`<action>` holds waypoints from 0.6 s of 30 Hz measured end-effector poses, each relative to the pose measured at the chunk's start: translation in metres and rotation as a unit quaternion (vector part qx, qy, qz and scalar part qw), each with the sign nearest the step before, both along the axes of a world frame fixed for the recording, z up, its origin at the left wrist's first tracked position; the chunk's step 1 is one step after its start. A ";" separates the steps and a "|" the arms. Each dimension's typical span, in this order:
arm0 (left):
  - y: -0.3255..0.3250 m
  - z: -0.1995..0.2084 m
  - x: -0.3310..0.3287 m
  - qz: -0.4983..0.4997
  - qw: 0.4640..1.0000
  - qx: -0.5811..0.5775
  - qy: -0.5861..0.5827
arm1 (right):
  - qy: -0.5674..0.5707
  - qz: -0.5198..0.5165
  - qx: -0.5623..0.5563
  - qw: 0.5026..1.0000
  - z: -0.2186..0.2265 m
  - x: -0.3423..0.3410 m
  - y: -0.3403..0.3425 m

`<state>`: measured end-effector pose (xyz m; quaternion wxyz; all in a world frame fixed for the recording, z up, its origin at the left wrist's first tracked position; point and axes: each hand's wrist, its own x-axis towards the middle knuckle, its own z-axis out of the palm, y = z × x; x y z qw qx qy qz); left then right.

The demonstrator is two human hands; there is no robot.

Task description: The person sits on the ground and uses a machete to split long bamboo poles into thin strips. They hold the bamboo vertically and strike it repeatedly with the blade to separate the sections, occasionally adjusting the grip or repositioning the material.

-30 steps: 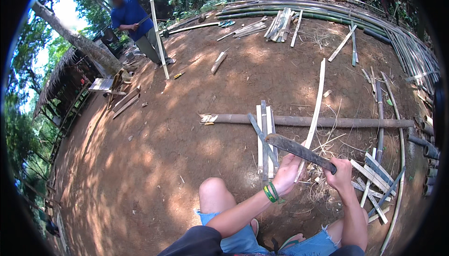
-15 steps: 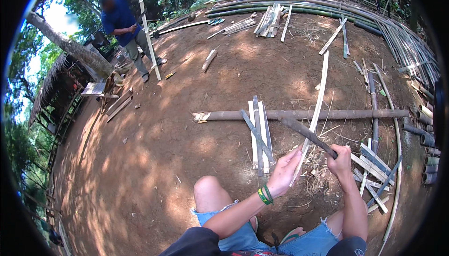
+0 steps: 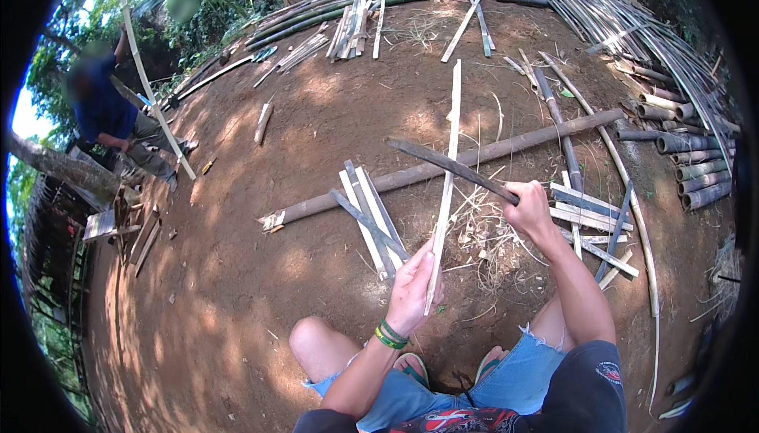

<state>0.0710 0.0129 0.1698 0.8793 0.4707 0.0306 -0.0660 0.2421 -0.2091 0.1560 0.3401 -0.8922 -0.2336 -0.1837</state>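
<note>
A long pale bamboo strip (image 3: pixel 455 121) points away from me, its near end gripped in my left hand (image 3: pixel 411 291), fingers closed round it. My right hand (image 3: pixel 528 207) is wrapped round the handle of a dark machete (image 3: pixel 419 153). Its blade crosses the strip around the middle and reaches past it to the left; whether the edge touches the strip I cannot tell. Thin curled shavings (image 3: pixel 482 235) lie on the ground below my right hand. Left of the strip is a small pile of bamboo slats (image 3: pixel 371 204), one lying crosswise.
A bamboo pole (image 3: pixel 506 146) lies across the ground ahead. More slats (image 3: pixel 589 211) are heaped at my right, near stacked bamboo tubes (image 3: pixel 700 172). Long poles (image 3: pixel 379 0) line the far side. At far left a person in blue (image 3: pixel 107 109) holds a tall strip (image 3: pixel 146 77).
The view has swung, so the surroundings sit further left and tilt. The machete now crosses the bamboo strip further from my left hand. Both hands keep their hold.
</note>
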 end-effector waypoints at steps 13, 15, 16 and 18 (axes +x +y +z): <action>0.016 -0.007 -0.008 0.045 0.998 -0.003 0.032 | -0.042 0.126 -0.057 0.990 -0.008 -0.033 0.005; 0.022 -0.010 -0.008 0.048 0.997 -0.046 0.038 | -0.067 0.106 -0.051 0.991 -0.003 -0.032 0.005; 0.023 -0.010 -0.007 0.041 0.998 -0.027 0.028 | -0.064 0.109 -0.035 0.991 -0.007 -0.031 0.004; 0.020 -0.001 -0.013 0.038 0.999 -0.018 0.016 | -0.058 0.035 -0.044 0.997 -0.012 -0.023 -0.002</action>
